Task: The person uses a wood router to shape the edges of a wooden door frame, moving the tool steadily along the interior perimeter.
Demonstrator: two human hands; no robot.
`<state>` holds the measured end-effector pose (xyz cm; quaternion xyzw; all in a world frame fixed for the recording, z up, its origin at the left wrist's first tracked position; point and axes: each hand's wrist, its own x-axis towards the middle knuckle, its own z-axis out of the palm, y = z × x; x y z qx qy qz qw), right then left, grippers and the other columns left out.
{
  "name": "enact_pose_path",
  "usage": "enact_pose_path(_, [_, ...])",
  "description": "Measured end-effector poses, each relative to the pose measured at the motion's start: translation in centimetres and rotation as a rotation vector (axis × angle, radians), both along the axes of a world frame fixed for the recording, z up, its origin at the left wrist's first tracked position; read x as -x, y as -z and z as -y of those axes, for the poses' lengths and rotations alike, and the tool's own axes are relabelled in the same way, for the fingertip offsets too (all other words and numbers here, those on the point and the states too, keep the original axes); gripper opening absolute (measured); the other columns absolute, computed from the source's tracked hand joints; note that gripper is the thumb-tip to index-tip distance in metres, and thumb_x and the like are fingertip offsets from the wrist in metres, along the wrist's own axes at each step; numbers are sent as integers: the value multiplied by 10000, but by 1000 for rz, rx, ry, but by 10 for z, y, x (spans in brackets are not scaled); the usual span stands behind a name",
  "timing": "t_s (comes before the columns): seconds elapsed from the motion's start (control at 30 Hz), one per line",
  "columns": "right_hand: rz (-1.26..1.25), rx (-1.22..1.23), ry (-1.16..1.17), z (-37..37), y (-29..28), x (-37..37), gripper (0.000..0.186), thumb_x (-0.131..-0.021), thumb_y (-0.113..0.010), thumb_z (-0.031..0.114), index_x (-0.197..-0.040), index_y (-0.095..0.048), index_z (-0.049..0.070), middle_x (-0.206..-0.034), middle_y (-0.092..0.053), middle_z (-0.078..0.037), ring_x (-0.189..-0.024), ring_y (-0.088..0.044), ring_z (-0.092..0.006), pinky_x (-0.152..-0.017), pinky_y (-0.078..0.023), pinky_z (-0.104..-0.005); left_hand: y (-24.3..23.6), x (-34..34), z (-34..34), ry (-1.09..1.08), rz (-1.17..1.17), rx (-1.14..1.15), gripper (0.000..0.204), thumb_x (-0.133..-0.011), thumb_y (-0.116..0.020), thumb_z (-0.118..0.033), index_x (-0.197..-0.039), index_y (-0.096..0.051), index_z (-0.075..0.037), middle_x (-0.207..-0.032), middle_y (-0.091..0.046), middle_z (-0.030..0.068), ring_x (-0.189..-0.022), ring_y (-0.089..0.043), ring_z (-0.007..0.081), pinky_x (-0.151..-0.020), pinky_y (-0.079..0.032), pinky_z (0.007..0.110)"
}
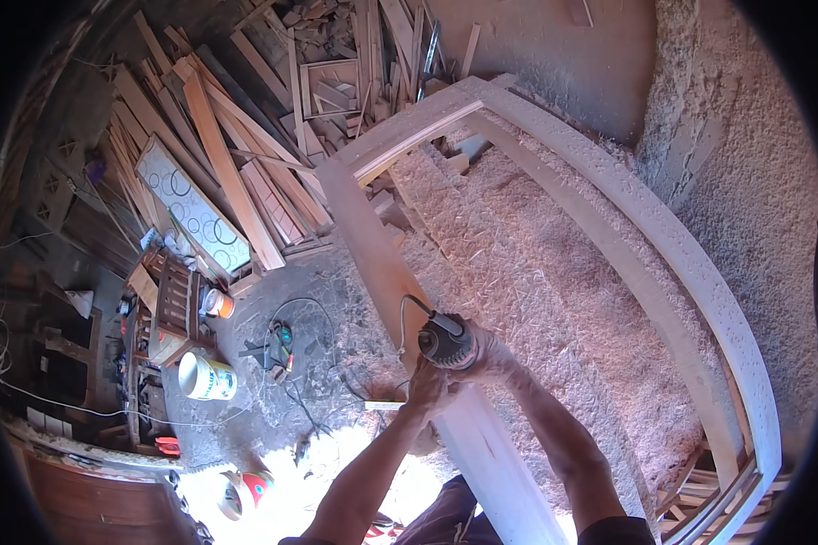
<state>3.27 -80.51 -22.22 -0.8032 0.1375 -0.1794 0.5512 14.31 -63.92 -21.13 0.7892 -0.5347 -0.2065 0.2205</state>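
A corded power tool with a dark, round, vented housing stands on a long board of a wooden frame. My right hand wraps round the tool's right side, fingers closed. Against its near left side, my left hand is closed too, its fingers partly hidden. The black cord leaves the top of the housing and loops down to the left. What touches the wood under the tool is covered by my hands and the housing. On the right, the frame continues as a wide curved rail.
Wood shavings cover the floor inside the frame. Offcuts and planks lean in a pile at the back left. A white bucket, a wooden chair, a green-and-black tool and loose cables are on the left.
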Motion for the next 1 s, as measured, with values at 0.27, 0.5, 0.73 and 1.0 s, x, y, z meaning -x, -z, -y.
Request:
enact_pose_path(0.27, [12,-130,-6,6,-22,-26,994,-534,-1001,307,-1403,-554,122,-1263,-728,-117,-1181,-711,-275,-1055,-562,-383,6,-33,10,1,63,-7,857,-837,-841,-326,-1543,-443,-48,-1554,-483,221,-1480,-426,413,-1287,-275,539])
enact_pose_path(0.5, [80,-122,-22,20,-5,-55,971,-551,-992,288,-1396,-545,117,-1270,-717,-119,-1170,-712,-285,-1037,-566,-386,10,-58,21,36,93,-21,899,-842,-839,-379,-1576,-428,-64,-1609,-435,221,-1524,-382,414,-1302,-250,537])
enact_pose_path(0.73, [100,-191,-31,29,-1,-79,929,-574,-979,254,-1373,-538,79,-1248,-706,-124,-1161,-709,-295,-1029,-559,-398,4,-78,33,-7,50,-28,977,-833,-853,-426,-1621,-384,-89,-1662,-376,208,-1571,-300,434,-1315,-220,535])
enact_pose_path(1.0, [168,-174,-72,46,-10,-122,944,-572,-959,188,-1395,-513,61,-1265,-697,-109,-1190,-683,-248,-1041,-546,-376,-6,-116,51,-13,46,-71,1073,-830,-857,-444,-1672,-272,-128,-1726,-244,213,-1624,-161,433,-1321,-195,547])
